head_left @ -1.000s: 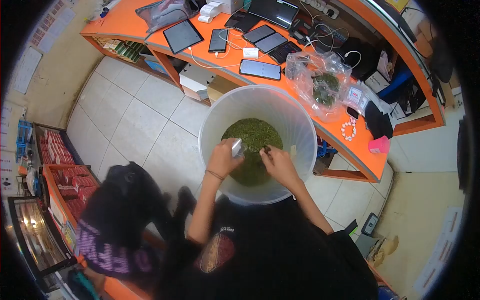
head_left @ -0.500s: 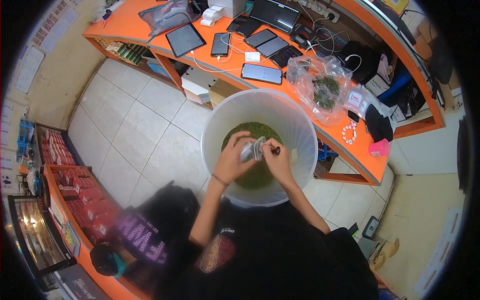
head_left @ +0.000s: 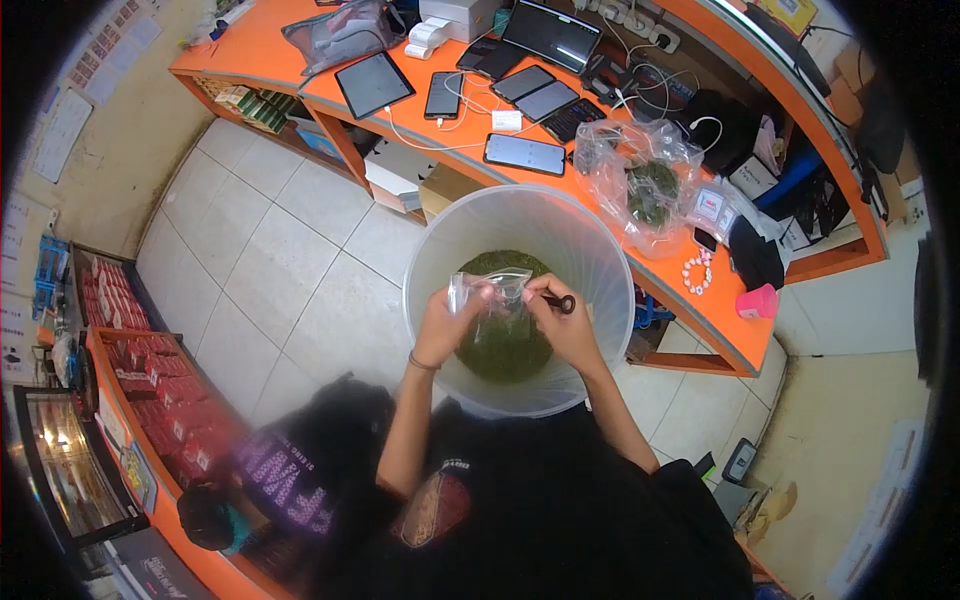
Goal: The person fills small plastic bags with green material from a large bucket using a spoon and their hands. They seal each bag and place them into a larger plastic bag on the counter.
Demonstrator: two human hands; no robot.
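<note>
Clear bag (head_left: 492,288) is pinched tight by left hand (head_left: 441,326) and right hand (head_left: 566,328) just above the bucket (head_left: 600,250); green flakes (head_left: 503,350) are piled inside the bucket.

One translucent bucket (head_left: 600,240) stands at the orange counter's (head_left: 255,45) front edge, and one small clear bag (head_left: 495,295) is over it. The counter carries one tablet (head_left: 372,84), at least five phones (head_left: 524,153), one pink cup (head_left: 757,300) and one bead bracelet (head_left: 697,268).
</note>
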